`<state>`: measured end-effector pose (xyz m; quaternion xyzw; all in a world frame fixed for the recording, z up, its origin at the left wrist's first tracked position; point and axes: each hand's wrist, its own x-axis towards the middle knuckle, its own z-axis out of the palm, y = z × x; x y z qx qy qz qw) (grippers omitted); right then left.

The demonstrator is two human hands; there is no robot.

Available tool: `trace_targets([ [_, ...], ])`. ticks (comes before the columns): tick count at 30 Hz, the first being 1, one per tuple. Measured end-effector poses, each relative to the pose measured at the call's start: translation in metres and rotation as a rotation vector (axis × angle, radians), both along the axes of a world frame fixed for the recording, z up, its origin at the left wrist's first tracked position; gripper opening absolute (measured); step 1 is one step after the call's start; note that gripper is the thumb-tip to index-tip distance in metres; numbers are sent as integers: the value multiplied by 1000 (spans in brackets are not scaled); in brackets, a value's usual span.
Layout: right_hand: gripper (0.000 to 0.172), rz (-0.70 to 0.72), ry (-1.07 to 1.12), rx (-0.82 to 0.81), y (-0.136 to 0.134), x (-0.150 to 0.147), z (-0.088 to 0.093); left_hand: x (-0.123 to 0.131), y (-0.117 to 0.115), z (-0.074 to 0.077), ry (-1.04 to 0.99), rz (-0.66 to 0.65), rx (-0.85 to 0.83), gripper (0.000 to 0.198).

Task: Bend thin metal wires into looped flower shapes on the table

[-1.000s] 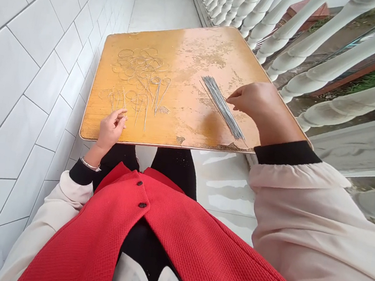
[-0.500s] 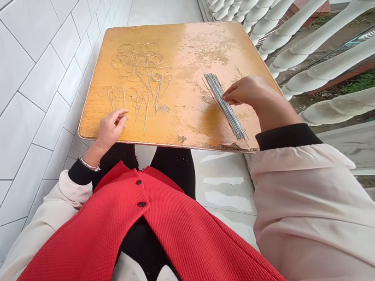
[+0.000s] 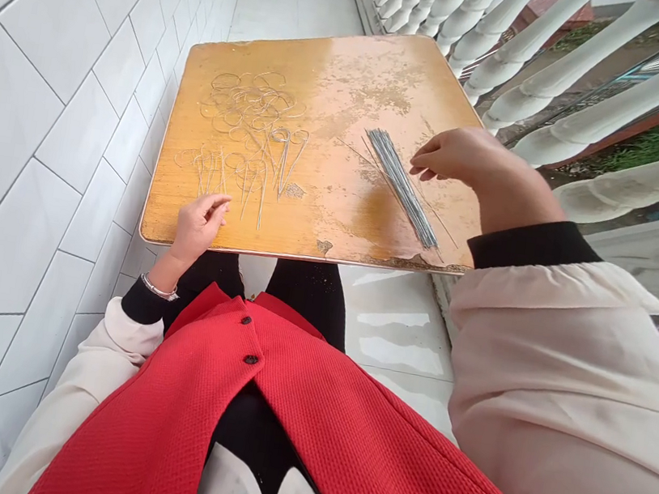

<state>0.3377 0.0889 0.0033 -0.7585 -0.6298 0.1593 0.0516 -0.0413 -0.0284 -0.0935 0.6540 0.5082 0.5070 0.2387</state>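
A bundle of thin straight silver wires lies slanted on a worn orange-yellow wooden board, with a few loose strands splayed beside it. My right hand hovers just right of the bundle, fingers slightly curled, and holds nothing that I can see. To the left, many bent and looped wires lie in a tangled cluster. My left hand rests by the board's front edge just below that cluster, its fingertips pinched together. Any wire between them is too thin to tell.
A white tiled wall runs along the left. White balusters line the right side, with greenery beyond. The board sits over my black-clad knees and a glossy white tiled floor. My red vest fills the lower view.
My right hand has lifted up and to the right, away from the bundle. A few strands now splay from the bundle. The view has tilted slightly, and my left hand has barely moved.
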Motion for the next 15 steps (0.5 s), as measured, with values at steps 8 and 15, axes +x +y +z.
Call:
trace_targets([
  [8, 20, -169, 336, 235, -57, -37, 50, -1, 4, -7, 48, 22, 56, 29],
  [15, 17, 357, 1061, -245, -94, -90, -4, -2, 14, 30, 514, 37, 380, 38],
])
